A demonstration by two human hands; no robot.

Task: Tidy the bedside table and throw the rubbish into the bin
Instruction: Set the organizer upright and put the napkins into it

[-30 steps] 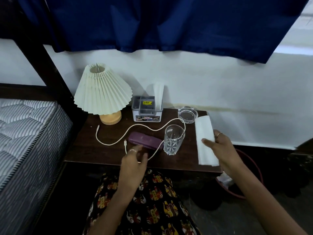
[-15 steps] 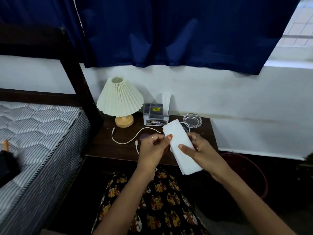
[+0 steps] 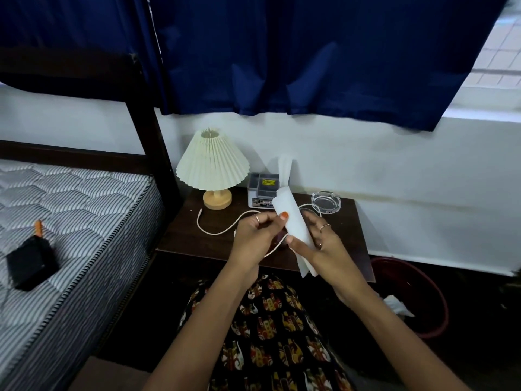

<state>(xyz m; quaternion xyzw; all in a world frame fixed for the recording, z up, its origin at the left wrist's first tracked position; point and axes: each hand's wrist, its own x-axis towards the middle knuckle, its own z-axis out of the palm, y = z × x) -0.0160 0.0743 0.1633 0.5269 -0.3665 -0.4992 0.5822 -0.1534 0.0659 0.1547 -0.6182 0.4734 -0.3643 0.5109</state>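
Bare table right of ashtray (cable loops across the left).

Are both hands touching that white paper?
Touching. The head view shows the left hand pinching the white paper with its thumb on the sheet, while the right hand wraps its lower part.

White tissue folded, held upright.

We had only 1 view, worn on the head, facing forward and down from above the lap. It sat close to both hands, with the bedside table just beyond them, the mattress at left and the bin at lower right.
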